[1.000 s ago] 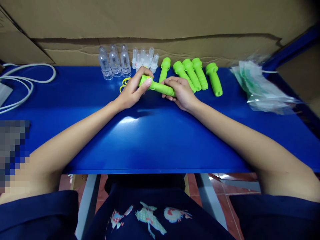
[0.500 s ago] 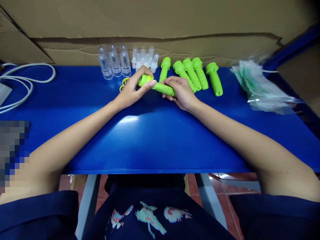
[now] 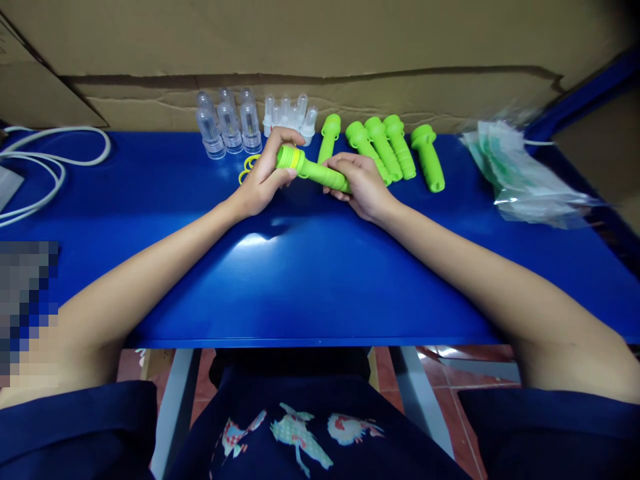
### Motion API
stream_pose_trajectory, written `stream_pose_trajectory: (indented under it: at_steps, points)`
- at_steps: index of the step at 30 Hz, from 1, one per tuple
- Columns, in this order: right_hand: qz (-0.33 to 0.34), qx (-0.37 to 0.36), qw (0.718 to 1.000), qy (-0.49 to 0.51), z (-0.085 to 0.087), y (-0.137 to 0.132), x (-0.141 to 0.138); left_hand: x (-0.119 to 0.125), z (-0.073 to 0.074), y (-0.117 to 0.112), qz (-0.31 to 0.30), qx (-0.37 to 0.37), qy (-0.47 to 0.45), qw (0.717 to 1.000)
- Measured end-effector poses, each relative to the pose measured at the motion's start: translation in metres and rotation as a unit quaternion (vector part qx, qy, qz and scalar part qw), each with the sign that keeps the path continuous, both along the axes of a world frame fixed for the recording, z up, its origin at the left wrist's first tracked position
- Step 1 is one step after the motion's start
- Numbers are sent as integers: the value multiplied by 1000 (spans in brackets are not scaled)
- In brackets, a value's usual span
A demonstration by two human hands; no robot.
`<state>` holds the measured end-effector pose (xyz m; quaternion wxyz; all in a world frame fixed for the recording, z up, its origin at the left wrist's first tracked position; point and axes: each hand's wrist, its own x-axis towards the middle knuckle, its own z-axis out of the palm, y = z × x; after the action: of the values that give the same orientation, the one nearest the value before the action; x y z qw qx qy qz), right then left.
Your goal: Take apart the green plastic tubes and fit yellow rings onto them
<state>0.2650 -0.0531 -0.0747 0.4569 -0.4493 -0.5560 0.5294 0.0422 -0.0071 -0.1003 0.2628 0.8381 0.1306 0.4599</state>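
Observation:
A bright green flashlight body (image 3: pixel 323 176) is held between my two hands above the blue table, its threaded end to the left. A yellow ring (image 3: pixel 296 158) sits around that threaded end. My left hand (image 3: pixel 265 170) grips the threaded end, thumb below and fingers above it. Around the narrow tail end, the fingers of my right hand (image 3: pixel 361 180) are closed. Partly hidden behind my left hand, more yellow rings (image 3: pixel 250 163) lie on the table.
Clear plastic tubes (image 3: pixel 230 127) and small white-based bulb pieces (image 3: pixel 290 119) stand at the back. Several more green flashlight bodies (image 3: pixel 385 148) lie right of them. A plastic bag (image 3: pixel 525 173) is at the right, a white cable (image 3: pixel 65 153) at the left. Cardboard (image 3: pixel 320 40) stands behind the blue table (image 3: pixel 320 287).
My left thumb has drawn down and left from the yellow ring, and my left fingers have shifted up slightly, showing more of the threaded end. My right hand keeps its hold.

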Motion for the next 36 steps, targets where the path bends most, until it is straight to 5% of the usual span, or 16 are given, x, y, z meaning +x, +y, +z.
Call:
stream_pose_trajectory:
  at_steps: [13, 36]
  points:
    - [-19, -14, 1000, 15, 7, -5, -6, 4, 2, -8, 40, -67, 26, 997]
    - [7, 1, 1000, -10, 2, -2, -2, 3, 7, -8, 58, -24, 36, 997]
